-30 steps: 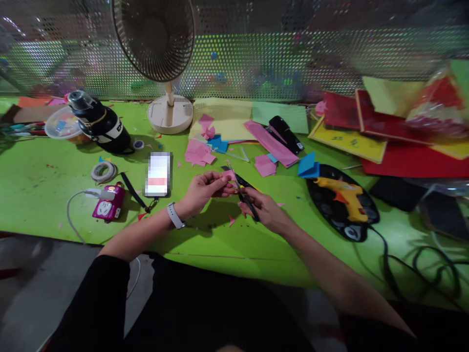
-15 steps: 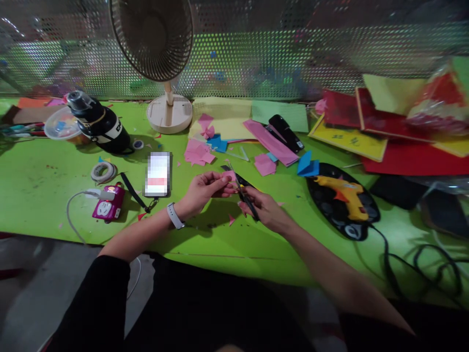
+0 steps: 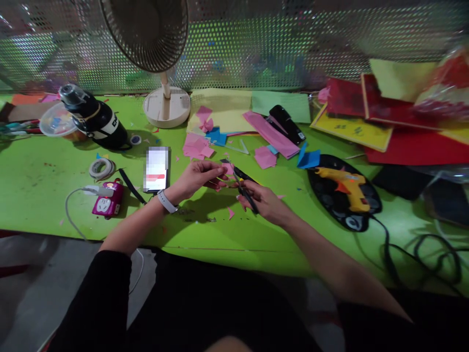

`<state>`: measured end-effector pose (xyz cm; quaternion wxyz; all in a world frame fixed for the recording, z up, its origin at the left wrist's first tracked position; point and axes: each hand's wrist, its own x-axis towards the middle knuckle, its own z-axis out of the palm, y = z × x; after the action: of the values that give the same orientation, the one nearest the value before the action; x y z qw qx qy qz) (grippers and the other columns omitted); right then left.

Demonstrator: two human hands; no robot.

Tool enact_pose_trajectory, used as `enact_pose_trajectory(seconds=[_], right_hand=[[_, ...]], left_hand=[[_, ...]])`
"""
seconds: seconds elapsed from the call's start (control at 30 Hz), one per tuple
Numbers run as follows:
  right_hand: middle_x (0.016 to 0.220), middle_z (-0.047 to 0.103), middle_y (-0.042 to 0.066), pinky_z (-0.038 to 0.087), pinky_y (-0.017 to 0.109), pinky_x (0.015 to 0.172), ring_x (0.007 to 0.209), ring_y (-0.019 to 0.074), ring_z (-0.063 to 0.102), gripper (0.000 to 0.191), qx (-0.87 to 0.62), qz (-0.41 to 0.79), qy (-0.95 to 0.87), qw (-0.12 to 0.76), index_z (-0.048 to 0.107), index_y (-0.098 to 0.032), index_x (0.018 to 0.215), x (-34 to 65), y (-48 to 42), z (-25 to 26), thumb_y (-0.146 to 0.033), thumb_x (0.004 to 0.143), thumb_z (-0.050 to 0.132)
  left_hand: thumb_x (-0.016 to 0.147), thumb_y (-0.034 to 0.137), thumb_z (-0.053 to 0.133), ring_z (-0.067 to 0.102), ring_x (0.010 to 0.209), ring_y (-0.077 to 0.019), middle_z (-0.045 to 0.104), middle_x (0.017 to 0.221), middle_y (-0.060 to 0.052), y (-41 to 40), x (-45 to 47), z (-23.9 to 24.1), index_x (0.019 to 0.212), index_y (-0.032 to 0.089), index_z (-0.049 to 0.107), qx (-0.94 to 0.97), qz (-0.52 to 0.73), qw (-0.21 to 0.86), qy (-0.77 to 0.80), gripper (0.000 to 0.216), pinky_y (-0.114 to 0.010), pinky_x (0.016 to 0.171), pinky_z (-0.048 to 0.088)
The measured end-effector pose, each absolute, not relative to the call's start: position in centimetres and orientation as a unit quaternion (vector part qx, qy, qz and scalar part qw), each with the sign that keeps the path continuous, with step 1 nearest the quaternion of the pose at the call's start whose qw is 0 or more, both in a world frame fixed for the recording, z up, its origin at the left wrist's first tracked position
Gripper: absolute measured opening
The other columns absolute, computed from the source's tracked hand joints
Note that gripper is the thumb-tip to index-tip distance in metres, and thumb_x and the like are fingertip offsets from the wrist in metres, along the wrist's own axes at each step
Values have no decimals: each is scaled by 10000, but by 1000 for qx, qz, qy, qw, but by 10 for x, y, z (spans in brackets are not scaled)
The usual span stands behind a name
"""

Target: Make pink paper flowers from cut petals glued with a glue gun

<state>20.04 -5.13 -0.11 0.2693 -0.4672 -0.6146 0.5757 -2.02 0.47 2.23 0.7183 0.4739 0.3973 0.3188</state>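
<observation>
Between the thumb and fingers of my left hand (image 3: 205, 177) is a small piece of pink paper (image 3: 228, 169). My right hand (image 3: 264, 199) is closed around dark-handled scissors (image 3: 248, 196), their blades pointing up and left against the paper's right side. Whether the blades are parted is hard to tell. Just behind the hands lies a dark, slim tool with a yellow edge (image 3: 245, 175), partly hidden. A pink paper scrap (image 3: 230, 213) rests on the green table (image 3: 205, 239) below the hands.
Pink paper pieces (image 3: 198, 145), a pink strip (image 3: 269, 134) and a black stapler (image 3: 286, 124) lie behind my hands. To the right, a yellow glue gun (image 3: 346, 188) rests on a black mat, its cord trailing. At left are a phone (image 3: 157, 168), bottle (image 3: 97, 120) and fan (image 3: 166, 106).
The view has shifted slightly. My left hand has turned a little, and less of the pink paper shows at its fingertips. The scissors stay at the paper.
</observation>
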Motion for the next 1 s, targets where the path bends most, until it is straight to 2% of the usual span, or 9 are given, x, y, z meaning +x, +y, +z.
enact_pose_trajectory(seconds=[0.17, 0.27, 0.33, 0.47, 0.57, 0.63, 0.7, 0.83, 1.0], right_hand=[[772, 571, 22, 407, 278, 523, 669, 155, 544, 452, -506, 548, -605, 279, 628, -196, 1203, 209, -47, -5, -486, 857, 655], [757, 575, 25, 364, 267, 477, 638, 152, 530, 476, -513, 535, -599, 301, 622, -210, 1237, 216, -43, -7, -507, 866, 644], [757, 585, 27, 365, 265, 474, 638, 151, 535, 494, -510, 537, -599, 304, 621, -211, 1242, 217, -41, -8, -526, 863, 645], [753, 611, 33, 403, 274, 494, 643, 159, 556, 509, -512, 544, -597, 293, 643, -205, 1203, 217, -40, -11, -558, 837, 670], [789, 646, 43, 459, 297, 554, 680, 173, 588, 527, -513, 534, -593, 317, 653, -200, 1168, 218, -37, -9, -564, 792, 716], [773, 650, 36, 467, 303, 575, 681, 177, 596, 564, -518, 523, -583, 344, 648, -195, 1160, 220, -33, -6, -561, 746, 757], [736, 641, 22, 456, 302, 569, 655, 173, 588, 602, -522, 519, -569, 365, 642, -188, 1155, 223, -29, -4, -559, 703, 787], [707, 626, 15, 424, 296, 542, 622, 166, 568, 597, -527, 523, -559, 369, 639, -179, 1154, 227, -24, -5, -553, 709, 775], [728, 642, 25, 427, 304, 549, 627, 177, 577, 544, -518, 518, -579, 357, 640, -180, 1168, 226, -24, -12, -514, 752, 747]], left_hand=[[837, 392, 700, 684, 641, -139, 737, 804, -100, 13, -33, 24, 878, 140, 704, 562, 289, 638, 440, 256, -280, 639, 532], [847, 407, 679, 625, 573, -156, 662, 603, -74, 26, -50, 27, 703, 152, 686, 702, 200, 446, 517, 293, -300, 636, 485], [870, 399, 644, 629, 634, -204, 641, 594, -86, 34, -57, 30, 668, 158, 673, 747, 136, 300, 578, 316, -342, 693, 468], [921, 351, 551, 651, 875, -300, 701, 902, -161, 50, -53, 35, 965, 140, 688, 740, 99, 138, 651, 255, -394, 791, 442], [930, 338, 516, 626, 1002, -336, 662, 1100, -209, 70, -44, 32, 1187, 111, 607, 724, 94, 93, 677, 354, -406, 833, 439], [902, 362, 554, 604, 1055, -347, 618, 1187, -225, 85, -42, 24, 1195, 103, 606, 712, 83, 84, 692, 395, -399, 845, 441], [878, 364, 579, 604, 1033, -328, 603, 1199, -219, 98, -44, 15, 1119, 105, 652, 714, 85, 95, 689, 361, -383, 835, 445], [857, 357, 607, 598, 867, -236, 666, 992, -150, 111, -47, 0, 906, 138, 705, 741, 129, 152, 641, 245, -334, 786, 443], [880, 606, 528, 577, 760, -226, 648, 872, -147, 110, -39, 2, 747, 144, 652, 729, 153, 166, 646, 497, -342, 715, 428]])
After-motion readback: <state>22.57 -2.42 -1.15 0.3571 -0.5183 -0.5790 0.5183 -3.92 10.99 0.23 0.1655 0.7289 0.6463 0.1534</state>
